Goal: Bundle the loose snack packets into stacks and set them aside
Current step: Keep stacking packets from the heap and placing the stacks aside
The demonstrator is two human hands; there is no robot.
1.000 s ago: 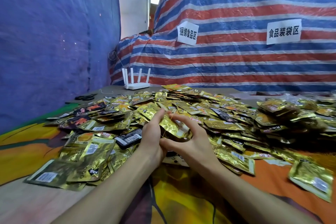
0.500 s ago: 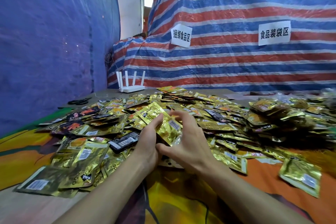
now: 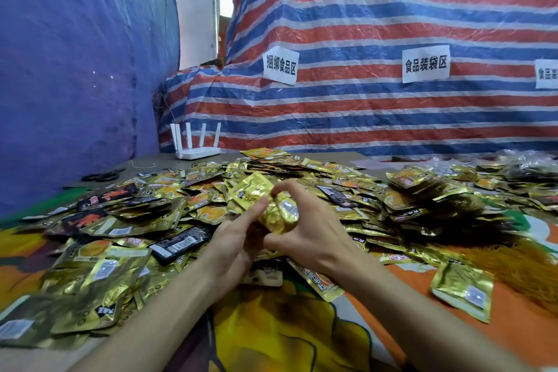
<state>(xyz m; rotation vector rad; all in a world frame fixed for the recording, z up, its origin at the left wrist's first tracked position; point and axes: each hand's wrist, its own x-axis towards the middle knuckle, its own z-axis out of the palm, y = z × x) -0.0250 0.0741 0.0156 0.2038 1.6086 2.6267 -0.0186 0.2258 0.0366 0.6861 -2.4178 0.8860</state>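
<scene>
1. Nearest, below the held stack [image 3: 273,205]: a printed orange-and-yellow cloth covers the surface [image 3: 271,329]. Both forearms come in over it.
2. Left hand [image 3: 238,238], at the stack's lower left. One digit lies straight up the near face and the rest are hidden behind. Grip reads as a pinch that steadies the packets from the side.
3. Right hand [image 3: 314,232], at the stack's right. Fingers curl over the top edge and the thumb sits under the bottom edge, so the grip is closed round the stack. Judgement: this squeeze keeps the edges flush so a tie can go on. No band or string shows on the stack.
4. The stack itself is gold foil packets, lifted clear of the heap and tilted, with one white label facing the camera. The count is not readable.
5. Left of, right of and beyond the stack: loose packets [image 3: 145,220] lie in a wide overlapping heap, mostly gold and a few black. Judgement: the task is early, with most packets unbundled.
6. Right of the stack and nearer the camera: a lone packet [image 3: 462,290] lies apart from the heap on the cloth.
7. Far left of the stack, past the heap's edge: scissors [image 3: 102,175] and a thin thread [image 3: 142,164] lie on bare surface. They are probably tying supplies, kept off the packets.
8. Beyond the stack, at the surface's back edge: a white router [image 3: 197,145].
9. Farthest: a striped tarp [image 3: 362,118] with paper labels [image 3: 280,65].
</scene>
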